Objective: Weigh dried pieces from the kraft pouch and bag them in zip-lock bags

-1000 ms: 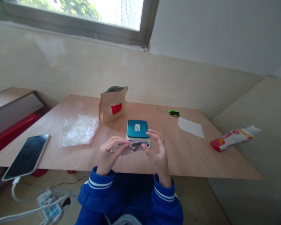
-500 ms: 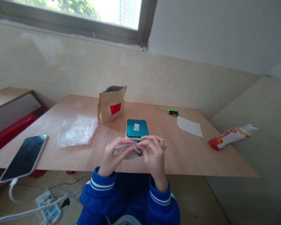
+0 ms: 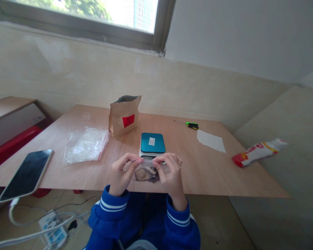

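I have the left hand (image 3: pixel 123 174) and right hand (image 3: pixel 173 176) each pinching the top edge of a clear bag (image 3: pixel 146 173) of brown pieces, over the worktop (image 3: pixel 211 173) near its front edge, just before the teal-topped scale (image 3: pixel 158 144). I can't read the scale's white label (image 3: pixel 151 141), the brown pouch's (image 3: pixel 117 121) red label (image 3: pixel 128 121) or the bottle's (image 3: pixel 258 152) red markings.

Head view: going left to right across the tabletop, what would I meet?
Phone → clear plastic → paper bag → scale → screwdriver → paper → bottle. The hands and what they hold overlap others, so they are left out.
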A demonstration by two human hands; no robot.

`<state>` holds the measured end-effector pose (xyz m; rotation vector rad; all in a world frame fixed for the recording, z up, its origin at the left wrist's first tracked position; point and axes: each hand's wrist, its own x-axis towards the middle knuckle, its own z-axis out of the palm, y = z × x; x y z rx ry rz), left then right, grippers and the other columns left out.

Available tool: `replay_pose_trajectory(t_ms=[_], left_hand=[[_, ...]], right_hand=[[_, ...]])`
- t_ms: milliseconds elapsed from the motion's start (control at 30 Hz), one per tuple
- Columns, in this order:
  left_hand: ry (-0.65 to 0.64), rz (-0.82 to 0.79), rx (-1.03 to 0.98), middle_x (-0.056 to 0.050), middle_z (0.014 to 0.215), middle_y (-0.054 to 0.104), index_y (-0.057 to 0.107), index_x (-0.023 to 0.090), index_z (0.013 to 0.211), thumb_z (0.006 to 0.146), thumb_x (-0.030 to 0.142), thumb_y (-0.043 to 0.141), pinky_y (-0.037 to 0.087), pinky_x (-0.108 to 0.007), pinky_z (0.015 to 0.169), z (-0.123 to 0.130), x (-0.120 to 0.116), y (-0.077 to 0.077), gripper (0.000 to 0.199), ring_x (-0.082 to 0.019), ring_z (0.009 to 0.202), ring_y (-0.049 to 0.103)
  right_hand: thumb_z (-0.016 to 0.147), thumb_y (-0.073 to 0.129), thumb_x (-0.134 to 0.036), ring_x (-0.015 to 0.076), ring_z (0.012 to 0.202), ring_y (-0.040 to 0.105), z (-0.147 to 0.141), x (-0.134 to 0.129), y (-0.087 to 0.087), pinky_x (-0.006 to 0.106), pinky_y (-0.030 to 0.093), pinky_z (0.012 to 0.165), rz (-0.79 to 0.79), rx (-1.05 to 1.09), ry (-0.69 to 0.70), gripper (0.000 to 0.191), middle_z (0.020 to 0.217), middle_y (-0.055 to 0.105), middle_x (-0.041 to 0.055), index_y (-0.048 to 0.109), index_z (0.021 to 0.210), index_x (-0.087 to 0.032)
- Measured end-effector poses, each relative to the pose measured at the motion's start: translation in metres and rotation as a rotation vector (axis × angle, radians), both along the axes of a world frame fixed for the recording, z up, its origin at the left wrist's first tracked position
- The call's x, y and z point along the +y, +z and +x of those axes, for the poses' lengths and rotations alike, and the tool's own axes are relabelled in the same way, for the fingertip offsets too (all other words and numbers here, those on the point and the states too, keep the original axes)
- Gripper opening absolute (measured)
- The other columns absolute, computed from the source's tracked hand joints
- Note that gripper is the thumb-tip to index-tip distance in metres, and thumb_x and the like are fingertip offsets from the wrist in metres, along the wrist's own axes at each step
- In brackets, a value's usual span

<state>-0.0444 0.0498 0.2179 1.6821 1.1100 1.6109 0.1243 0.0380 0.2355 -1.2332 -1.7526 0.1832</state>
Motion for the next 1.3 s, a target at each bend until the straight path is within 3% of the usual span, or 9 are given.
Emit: replay_pose_trajectory(t_ms=[133,300,633,800,1000,1300], left_hand=[[0.017,0.005,-0.007,0.002,0.072,0.069,0.067,0.019,0.078,0.084,0.021,0.064,0.049,-0.021,0.065,0.002,0.001,-0.001,0.007,-0.011,0.069,0.064],[0.007,-0.002,0.025,0.001,0.072,0.07,0.068,0.019,0.078,0.083,0.023,0.065,0.048,-0.02,0.063,0.004,0.002,0.001,0.007,-0.011,0.068,0.064],[0.033,0.051,0.126,0.0,0.075,0.068,0.072,0.021,0.084,0.088,0.025,0.058,0.04,-0.02,0.052,0.003,0.003,0.002,0.015,-0.009,0.059,0.055],[0.05,0.044,0.137,0.001,0.067,0.064,0.07,0.02,0.077,0.088,0.024,0.059,0.037,-0.021,0.049,-0.002,0.003,0.002,0.016,-0.008,0.052,0.05],[0.034,0.031,0.117,0.002,0.06,0.058,0.066,0.019,0.069,0.087,0.023,0.059,0.037,-0.021,0.05,-0.006,0.002,0.003,0.02,-0.009,0.052,0.051],[0.116,-0.091,-0.015,0.003,0.056,0.056,0.064,0.019,0.066,0.088,0.032,0.057,0.037,-0.023,0.05,-0.01,0.0,0.0,0.027,-0.009,0.05,0.048]], right_hand=[[0.089,0.056,-0.017,0.0181,0.086,0.058,-0.003,-0.003,0.006,0.036,0.031,0.088,-0.044,-0.008,0.091,0.009,0.086,0.066,0.0001,0.063,0.088,-0.023],[0.09,0.059,-0.021,0.016,0.075,0.056,-0.004,0.001,0.0,0.034,0.034,0.081,0.024,0.005,0.1,0.015,0.072,0.061,-0.0014,0.06,0.075,-0.021],[0.093,0.053,-0.018,0.0152,0.067,0.053,-0.004,0.003,-0.007,0.032,0.036,0.073,0.151,0.015,0.07,0.023,0.065,0.056,-0.0014,0.056,0.069,-0.02],[0.093,0.054,-0.025,0.0158,0.068,0.054,0.002,0.006,-0.01,0.03,0.037,0.069,0.116,0.007,0.078,0.022,0.067,0.057,-0.0001,0.063,0.073,-0.02],[0.088,0.063,-0.03,0.0179,0.08,0.059,0.011,0.012,-0.016,0.032,0.039,0.077,-0.024,-0.014,0.179,0.011,0.079,0.067,0.0014,0.07,0.085,-0.023],[0.09,0.059,-0.018,0.0153,0.066,0.059,0.015,0.015,-0.024,0.032,0.039,0.073,0.022,0.026,0.115,0.023,0.065,0.067,-0.0017,0.066,0.068,-0.021]])
